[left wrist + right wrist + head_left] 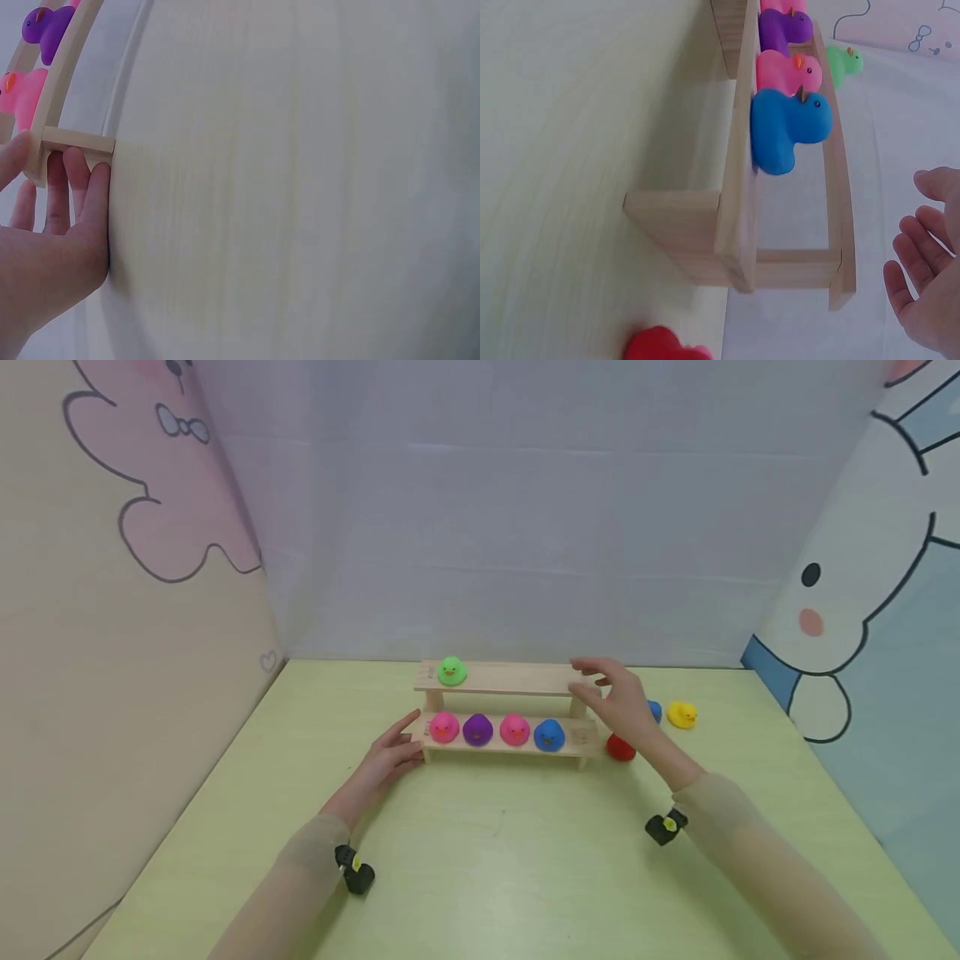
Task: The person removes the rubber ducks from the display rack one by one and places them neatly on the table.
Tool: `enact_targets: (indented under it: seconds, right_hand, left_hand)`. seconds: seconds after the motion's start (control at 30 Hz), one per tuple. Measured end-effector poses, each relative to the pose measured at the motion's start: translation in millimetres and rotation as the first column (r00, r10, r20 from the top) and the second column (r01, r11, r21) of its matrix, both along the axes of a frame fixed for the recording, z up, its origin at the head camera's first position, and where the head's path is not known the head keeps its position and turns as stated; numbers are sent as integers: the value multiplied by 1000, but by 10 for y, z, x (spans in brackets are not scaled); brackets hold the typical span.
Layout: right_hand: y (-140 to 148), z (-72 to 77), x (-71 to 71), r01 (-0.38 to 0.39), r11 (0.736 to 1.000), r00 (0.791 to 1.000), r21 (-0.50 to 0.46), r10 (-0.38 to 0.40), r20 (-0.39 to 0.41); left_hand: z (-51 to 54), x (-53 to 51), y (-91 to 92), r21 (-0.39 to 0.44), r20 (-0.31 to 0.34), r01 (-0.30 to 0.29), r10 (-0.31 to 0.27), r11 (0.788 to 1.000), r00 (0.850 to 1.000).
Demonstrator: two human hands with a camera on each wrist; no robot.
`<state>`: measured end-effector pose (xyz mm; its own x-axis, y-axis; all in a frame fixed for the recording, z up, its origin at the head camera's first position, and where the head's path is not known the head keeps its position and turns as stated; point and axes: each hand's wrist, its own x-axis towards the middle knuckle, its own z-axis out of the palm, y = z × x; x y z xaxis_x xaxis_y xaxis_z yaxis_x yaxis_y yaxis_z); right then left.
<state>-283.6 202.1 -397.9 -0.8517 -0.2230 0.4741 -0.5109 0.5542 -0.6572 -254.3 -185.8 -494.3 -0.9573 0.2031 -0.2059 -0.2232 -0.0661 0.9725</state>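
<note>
- We see a pale curtain point(525, 510) at twelve o'clock, behind everything.
- In front of it we have a light yellow-green table point(487, 860); we take the rack on it as our clock's centre.
- Two sleeved arms reach in over the table: the left sleeve point(277, 893) from eight o'clock, the right sleeve point(780, 868) from four.
- We find the two-step wooden rack point(510, 678) near the table's back edge, its upper board behind the lower.
- Our left hand point(390, 756) lies between eight and nine o'clock, fingers mostly straight, touching the rack's left end and leg.
- Our right hand point(622, 702) hovers at three o'clock, thumb and loosely bent fingers spread apart with nothing between them; the right wrist view shows it clear of the boards.
- Toy ducks are our smallest things: a green duck point(452, 671) on the upper board at ten o'clock; pink duck point(444, 727), purple duck point(477, 730), second pink duck point(514, 729) and blue duck point(549, 735) lined along the lower; on the table, a yellow duck point(682, 715) at three and a red duck point(621, 747) between three and four.
</note>
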Motion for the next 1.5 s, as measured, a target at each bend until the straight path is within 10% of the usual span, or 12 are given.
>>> enact_targets:
  seconds: [0.9,1.5]
  right_hand:
    - [-1250,86,-403,-159,984,966,-77,172,192]
    - [-1649,93,-477,-177,984,943,-36,180,281]
  left_hand:
    - [-73,-74,35,-4,-2,-9,9,1000,1000]
    - [-144,36,208,-146,-32,-214,212,966,977]
